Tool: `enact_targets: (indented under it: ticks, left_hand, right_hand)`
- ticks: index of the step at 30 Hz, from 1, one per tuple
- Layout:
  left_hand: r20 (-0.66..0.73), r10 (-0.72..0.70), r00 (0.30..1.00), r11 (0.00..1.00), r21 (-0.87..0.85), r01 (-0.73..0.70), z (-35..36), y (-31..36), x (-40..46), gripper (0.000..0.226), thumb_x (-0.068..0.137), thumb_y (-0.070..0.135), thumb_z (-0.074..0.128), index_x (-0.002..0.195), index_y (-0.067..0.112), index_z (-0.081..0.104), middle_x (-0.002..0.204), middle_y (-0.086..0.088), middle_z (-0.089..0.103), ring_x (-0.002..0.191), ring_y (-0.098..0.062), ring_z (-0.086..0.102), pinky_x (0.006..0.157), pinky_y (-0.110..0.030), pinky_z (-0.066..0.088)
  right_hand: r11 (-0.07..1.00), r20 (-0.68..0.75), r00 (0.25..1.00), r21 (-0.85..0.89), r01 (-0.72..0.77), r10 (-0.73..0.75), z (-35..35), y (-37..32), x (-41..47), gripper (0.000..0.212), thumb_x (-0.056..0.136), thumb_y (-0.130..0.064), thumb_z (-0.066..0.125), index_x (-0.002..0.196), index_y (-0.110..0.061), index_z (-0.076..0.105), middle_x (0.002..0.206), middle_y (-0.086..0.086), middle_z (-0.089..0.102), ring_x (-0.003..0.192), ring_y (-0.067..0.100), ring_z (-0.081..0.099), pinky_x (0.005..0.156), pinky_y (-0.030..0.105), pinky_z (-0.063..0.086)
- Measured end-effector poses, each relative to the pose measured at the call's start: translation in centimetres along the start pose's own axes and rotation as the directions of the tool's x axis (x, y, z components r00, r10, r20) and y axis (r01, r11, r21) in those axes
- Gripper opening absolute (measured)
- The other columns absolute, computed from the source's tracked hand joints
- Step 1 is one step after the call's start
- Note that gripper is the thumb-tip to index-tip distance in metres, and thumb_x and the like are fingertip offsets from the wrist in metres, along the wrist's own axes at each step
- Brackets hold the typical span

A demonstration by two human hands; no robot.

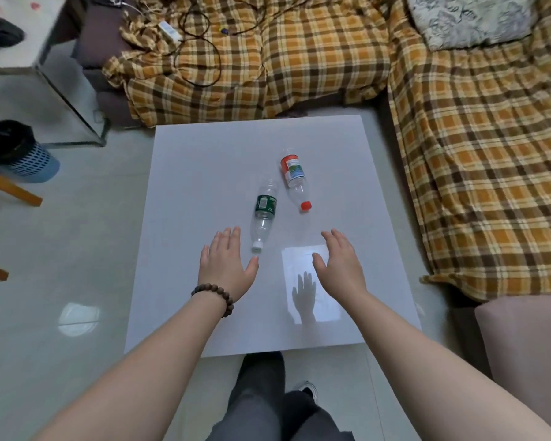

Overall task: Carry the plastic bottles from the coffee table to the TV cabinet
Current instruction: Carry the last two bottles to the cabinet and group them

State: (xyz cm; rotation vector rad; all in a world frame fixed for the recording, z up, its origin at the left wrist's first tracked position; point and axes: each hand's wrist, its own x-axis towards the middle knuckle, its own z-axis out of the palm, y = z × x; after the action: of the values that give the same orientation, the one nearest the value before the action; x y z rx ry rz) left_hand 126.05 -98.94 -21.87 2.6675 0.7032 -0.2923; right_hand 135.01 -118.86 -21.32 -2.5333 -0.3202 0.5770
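The left hand (228, 267), fingers spread and empty, hovers just beside the white cap of the green-labelled bottle (264, 213), which lies on its side on the glossy white coffee table (204, 154); being round, clear, thin plastic, it may roll away if nudged. Further right, the red-capped bottle (294, 179) also lies flat, beyond the right hand (339, 267), likewise spread and empty; it could slip similarly.

Plaid-covered sofa (331, 58) with tangled cables (201, 43), grey cushion (468, 17), possibly a blue-based bin (16, 151) on the floor.
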Motion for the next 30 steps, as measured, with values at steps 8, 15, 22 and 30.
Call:
enact_targets:
  ticks: [8, 15, 22, 30]
  left_hand:
    - [0.225, 0.187, 0.956, 0.981, 0.002, -0.193, 1.7, -1.6, 12.3, 0.071, 0.094, 0.039, 0.046, 0.152, 0.018, 0.012, 0.16, -0.002, 0.012, 0.148, -0.019, 0.009, 0.12, -0.037, 0.013]
    - [0.233, 0.514, 0.825, 0.844, 0.036, -0.536, 6.3, -1.8, 22.7, 0.063, 0.082, 0.001, 0.056, 0.143, 0.01, 0.041, 0.151, -0.015, 0.037, 0.142, -0.032, 0.03, 0.112, -0.049, 0.031]
    - [0.604, 0.523, 0.602, 0.485, 0.37, -0.792, 9.2, -2.5, 27.1, 0.087, 0.086, -0.006, 0.039, 0.151, 0.037, -0.002, 0.16, 0.001, -0.018, 0.145, -0.027, -0.022, 0.118, -0.051, -0.008]
    - [0.466, 0.333, 0.819, 0.661, 0.505, -0.556, 11.3, -2.4, 26.9, 0.078, 0.094, 0.019, 0.05, 0.151, 0.035, -0.001, 0.161, -0.005, -0.013, 0.146, -0.033, -0.018, 0.114, -0.061, -0.009]
  right_hand:
    - [0.989, 0.066, 0.998, -0.145, -0.014, 0.024, -0.4, 1.2, 12.1, 0.056, 0.094, -0.025, 0.047, 0.146, -0.018, 0.029, 0.158, 0.004, 0.021, 0.147, 0.02, 0.015, 0.118, 0.035, 0.018]
    - [0.893, 0.249, 0.955, -0.376, 0.249, -0.162, 0.7, 2.4, 24.8, 0.064, 0.091, -0.007, 0.046, 0.148, -0.028, 0.025, 0.161, 0.002, 0.014, 0.148, 0.023, 0.011, 0.12, 0.038, 0.013]
    - [0.457, 0.527, 0.771, -0.621, 0.636, -0.357, 2.7, 3.0, 33.1, 0.089, 0.088, 0.001, 0.047, 0.15, -0.037, -0.004, 0.161, -0.002, -0.01, 0.149, 0.022, -0.01, 0.12, 0.049, 0.001]
    - [0.404, 0.507, 0.75, -0.635, 0.658, -0.425, 4.6, 4.2, 35.6, 0.08, 0.089, -0.003, 0.049, 0.15, -0.036, 0.01, 0.162, -0.002, 0.001, 0.149, 0.027, -0.001, 0.119, 0.052, -0.004]
